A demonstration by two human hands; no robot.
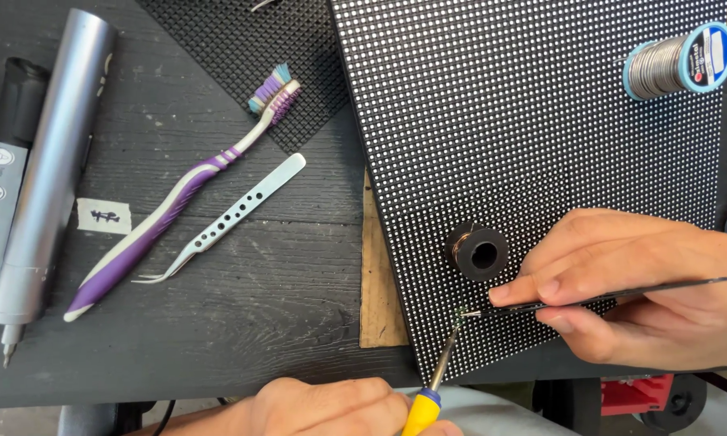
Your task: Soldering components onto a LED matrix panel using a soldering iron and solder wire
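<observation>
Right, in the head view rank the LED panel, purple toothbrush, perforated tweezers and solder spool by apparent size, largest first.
1. LED panel
2. Purple toothbrush
3. Perforated tweezers
4. Solder spool

All lie on one bench, so nearness hardly skews this.

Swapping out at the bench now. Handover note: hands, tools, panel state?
Left hand: grips a yellow-handled soldering iron, tip at one spot near the lower edge of the LED panel.
Right hand: pinches black tweezers, tips at that same spot.
Black spool sits on the panel just above; solder reel at the panel's upper right.
Spare metal tweezers, purple toothbrush and grey cylinder tool lie on the dark table, untouched.
Done: cannot tell. The spot is in work.
</observation>
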